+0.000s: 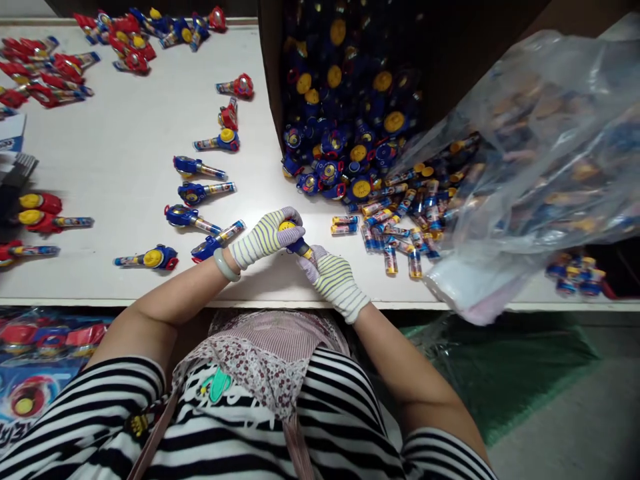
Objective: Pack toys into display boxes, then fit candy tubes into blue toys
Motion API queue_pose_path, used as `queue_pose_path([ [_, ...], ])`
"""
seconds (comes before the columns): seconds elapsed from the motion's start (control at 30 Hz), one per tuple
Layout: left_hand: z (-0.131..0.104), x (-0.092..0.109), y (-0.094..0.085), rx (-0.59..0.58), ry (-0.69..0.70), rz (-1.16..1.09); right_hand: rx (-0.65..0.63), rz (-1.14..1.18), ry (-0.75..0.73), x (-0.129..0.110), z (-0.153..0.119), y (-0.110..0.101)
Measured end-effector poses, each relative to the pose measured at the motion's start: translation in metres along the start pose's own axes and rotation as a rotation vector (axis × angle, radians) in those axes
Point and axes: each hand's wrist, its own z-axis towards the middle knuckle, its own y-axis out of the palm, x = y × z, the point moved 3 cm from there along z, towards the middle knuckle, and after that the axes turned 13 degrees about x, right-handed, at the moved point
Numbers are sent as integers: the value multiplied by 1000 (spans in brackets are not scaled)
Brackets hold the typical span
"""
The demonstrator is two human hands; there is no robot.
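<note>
My left hand (pixel 267 239), in a striped knit glove, is closed around the round head of a blue and yellow toy (pixel 299 247). The fingers of my right hand (pixel 334 277), gloved alike, pinch the tube end of the same toy. It is held just above the white table near the front edge, and the fingers hide part of it. Left of my hands lie several blue toys with clear tubes attached (pixel 206 192). To the right, two small yellow-capped tubes (pixel 345 225) lie side by side, close to a loose pile of such tubes (pixel 400 223).
A dark cardboard box (pixel 271 73) full of blue toy heads (pixel 330 170) stands behind my hands. A clear plastic bag (pixel 530 153) with more tubes covers the right side. Red toys (pixel 60 77) are grouped at the far left. The table edge (pixel 280 305) runs before me.
</note>
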Motion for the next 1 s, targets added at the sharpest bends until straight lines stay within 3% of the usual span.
queue_pose_path([
  [0.17,-10,-2,-2,-69,97,-119,-136,518,46,2,-6,7],
  [0.3,-15,-8,-2,-135,66,-161,-265,873,123,-2,-15,25],
  [0.4,-11,-13,2,-173,50,-151,-376,946,213,-3,-15,43],
  [0.47,-2,-21,-5,-170,40,-107,-348,847,157,3,-6,45],
  [0.53,13,-32,-33,-27,29,1,-182,611,31,18,7,31],
  [0.63,40,-51,-106,309,-57,295,117,152,-76,53,24,-11],
  [0.7,57,-56,-148,409,-119,465,206,-94,-115,73,31,-34],
  [0.77,72,-53,-161,440,-84,554,228,-269,-163,81,38,-46],
  [0.83,89,-43,-136,424,25,566,222,-405,-167,79,47,-47],
  [0.87,98,-39,-111,365,84,550,210,-460,-150,76,53,-44],
  [0.97,125,-30,-11,68,202,508,159,-551,-91,64,66,-33],
  [1.0,132,-30,18,47,209,543,141,-553,-83,62,68,-30],
])
